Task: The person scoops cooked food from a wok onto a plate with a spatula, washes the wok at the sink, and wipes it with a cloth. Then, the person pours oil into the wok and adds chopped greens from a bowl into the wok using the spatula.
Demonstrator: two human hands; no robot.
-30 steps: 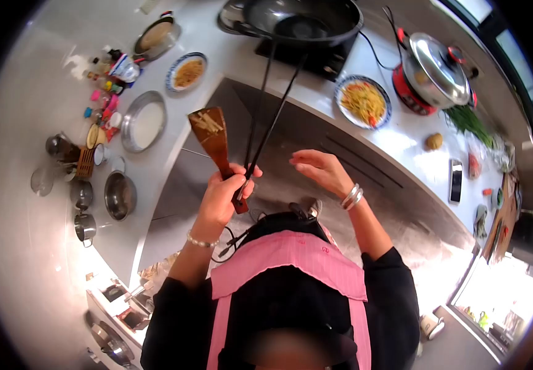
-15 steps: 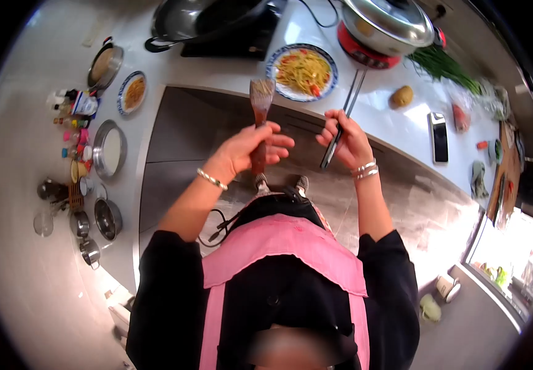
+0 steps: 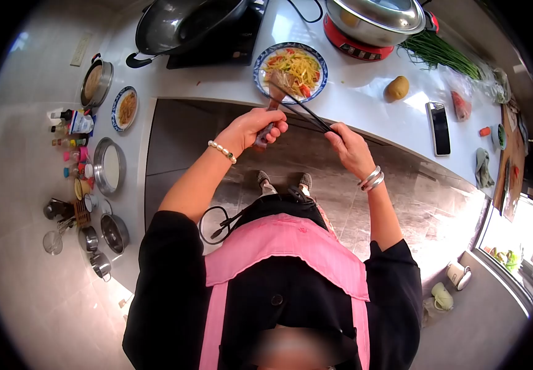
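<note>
My left hand [image 3: 256, 129] is wrapped round the handle of a wooden spatula [image 3: 277, 94], whose blade points away from me and carries some food. In my right hand [image 3: 351, 150] is a pair of dark chopsticks [image 3: 309, 113], with the tips reaching left to the spatula's blade. I cannot tell whether they touch it. Just behind, partly covered by the blade, a blue-and-white plate [image 3: 260, 66] holds yellow shredded food [image 3: 299, 66] with red pieces.
A black wok [image 3: 186, 28] sits on a hob at the back left. A lidded steel pot [image 3: 371, 21] stands behind the plate. Green stalks [image 3: 442, 55], a potato [image 3: 397, 88] and a phone [image 3: 439, 128] lie to the right. Bowls and bottles line the left counter.
The chopsticks, upright and away from the spatula before, now slant left to its blade. The spatula has moved slightly up and right, overlapping the plate in view. Left fingers have tightened round the handle.
</note>
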